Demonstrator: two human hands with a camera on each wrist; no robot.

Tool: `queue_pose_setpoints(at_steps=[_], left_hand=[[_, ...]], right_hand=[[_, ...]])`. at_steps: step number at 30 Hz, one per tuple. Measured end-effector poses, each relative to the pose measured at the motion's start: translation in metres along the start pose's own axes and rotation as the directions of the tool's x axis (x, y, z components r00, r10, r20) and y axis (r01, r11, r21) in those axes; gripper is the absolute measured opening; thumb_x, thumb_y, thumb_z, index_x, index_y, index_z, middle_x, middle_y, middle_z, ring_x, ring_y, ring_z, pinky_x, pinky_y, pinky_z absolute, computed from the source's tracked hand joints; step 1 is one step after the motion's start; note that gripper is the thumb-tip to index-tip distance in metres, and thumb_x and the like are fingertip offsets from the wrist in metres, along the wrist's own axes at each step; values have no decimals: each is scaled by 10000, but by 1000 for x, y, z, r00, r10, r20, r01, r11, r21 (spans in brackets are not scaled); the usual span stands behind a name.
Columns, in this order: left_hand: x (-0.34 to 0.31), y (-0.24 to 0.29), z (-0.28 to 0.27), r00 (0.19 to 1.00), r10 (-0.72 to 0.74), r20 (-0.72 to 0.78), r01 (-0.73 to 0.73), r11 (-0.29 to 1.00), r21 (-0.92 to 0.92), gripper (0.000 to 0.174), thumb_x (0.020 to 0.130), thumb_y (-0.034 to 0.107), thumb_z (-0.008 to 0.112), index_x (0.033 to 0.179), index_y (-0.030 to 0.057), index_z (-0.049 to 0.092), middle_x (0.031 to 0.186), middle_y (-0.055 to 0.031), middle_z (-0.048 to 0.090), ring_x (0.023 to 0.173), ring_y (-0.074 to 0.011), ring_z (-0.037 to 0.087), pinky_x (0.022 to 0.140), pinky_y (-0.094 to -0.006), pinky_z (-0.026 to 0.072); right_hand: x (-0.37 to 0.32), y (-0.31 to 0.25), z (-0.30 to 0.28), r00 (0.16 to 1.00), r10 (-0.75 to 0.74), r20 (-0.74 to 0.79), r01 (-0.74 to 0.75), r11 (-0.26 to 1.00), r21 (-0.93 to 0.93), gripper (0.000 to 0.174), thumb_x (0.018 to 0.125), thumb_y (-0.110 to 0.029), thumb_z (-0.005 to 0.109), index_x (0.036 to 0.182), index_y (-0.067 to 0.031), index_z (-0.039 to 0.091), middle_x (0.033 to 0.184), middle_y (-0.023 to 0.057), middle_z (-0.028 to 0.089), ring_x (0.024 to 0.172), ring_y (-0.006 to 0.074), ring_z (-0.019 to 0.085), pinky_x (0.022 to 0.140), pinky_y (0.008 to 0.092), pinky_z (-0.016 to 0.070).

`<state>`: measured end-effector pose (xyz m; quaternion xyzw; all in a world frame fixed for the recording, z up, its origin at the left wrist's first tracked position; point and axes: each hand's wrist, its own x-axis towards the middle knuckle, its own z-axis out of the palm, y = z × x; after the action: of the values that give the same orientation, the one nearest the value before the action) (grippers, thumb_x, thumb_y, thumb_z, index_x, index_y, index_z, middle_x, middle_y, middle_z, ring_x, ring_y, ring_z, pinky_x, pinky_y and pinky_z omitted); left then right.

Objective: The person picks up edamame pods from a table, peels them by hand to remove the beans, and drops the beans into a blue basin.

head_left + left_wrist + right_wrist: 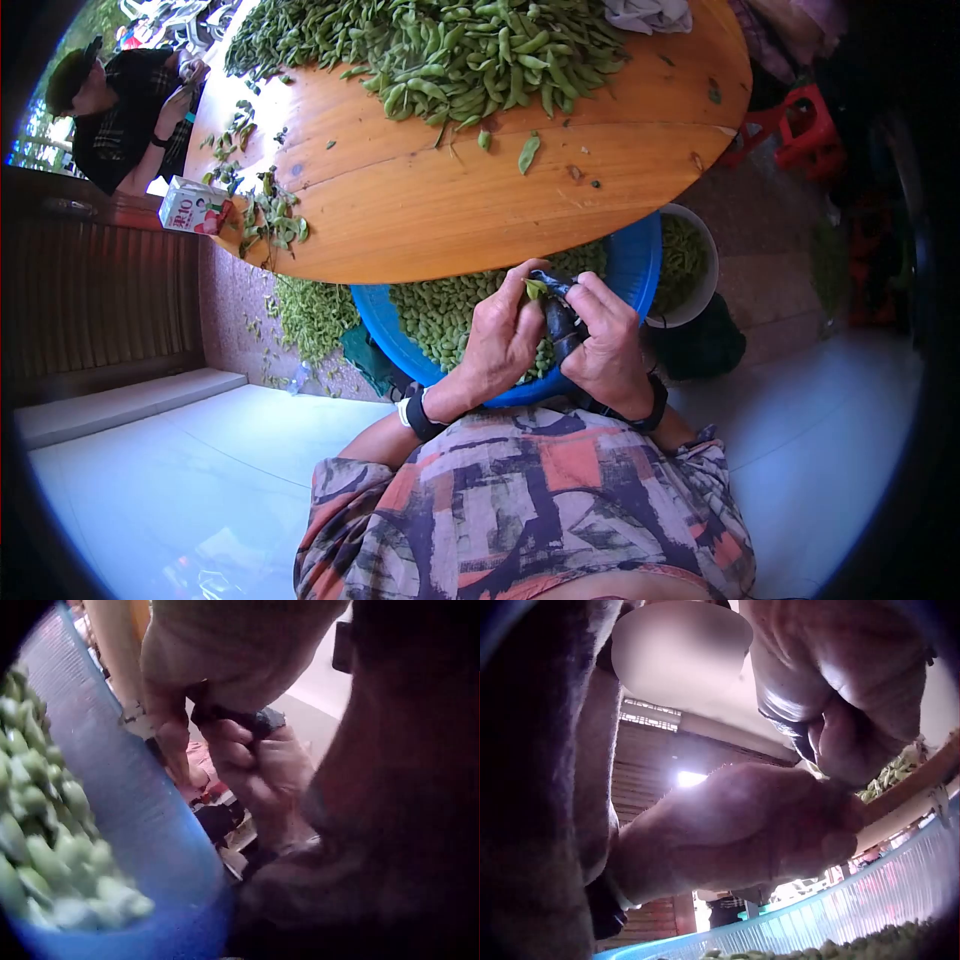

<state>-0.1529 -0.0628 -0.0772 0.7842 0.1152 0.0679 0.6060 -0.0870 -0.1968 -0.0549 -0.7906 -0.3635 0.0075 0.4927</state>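
In the head view, a small green soybean pod (536, 289) is held over a blue tub (643, 275). My left hand (495, 335) pinches it between thumb and fingers. From the other side my right hand (608, 345) grips it, fingers curled. Glossy black material (563, 328) shows along the right thumb and forefinger, like a covering. Shelled green soybeans (440, 325) fill the tub below both hands. The left wrist view shows the beans (45, 825) beside curled fingers (255, 757). In the right wrist view both hands meet, and the pod is hidden.
Whole pods (470, 60) are heaped on the wooden table (420, 210), whose near edge overhangs the tub. A drink carton (195, 207) stands at its left edge. Emptied husks (315, 315) lie on the floor; a white bucket (708, 280) holds more. Another person (125, 110) sits across left.
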Motion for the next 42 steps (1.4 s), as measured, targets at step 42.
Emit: queue_pose_setpoints(at_steps=[42], left_hand=[[180,8,-178,980,77,-185,-21,958,286,189,895,79,591,1073,27,629,872,-77,662,744,-154,621,657,-285,511]], right_hand=[[-2,88,-117,882,278,-380,-409,853,-324,440,658,105,417,1059,92,595,825,245,634,767,346,632,766,375,492]])
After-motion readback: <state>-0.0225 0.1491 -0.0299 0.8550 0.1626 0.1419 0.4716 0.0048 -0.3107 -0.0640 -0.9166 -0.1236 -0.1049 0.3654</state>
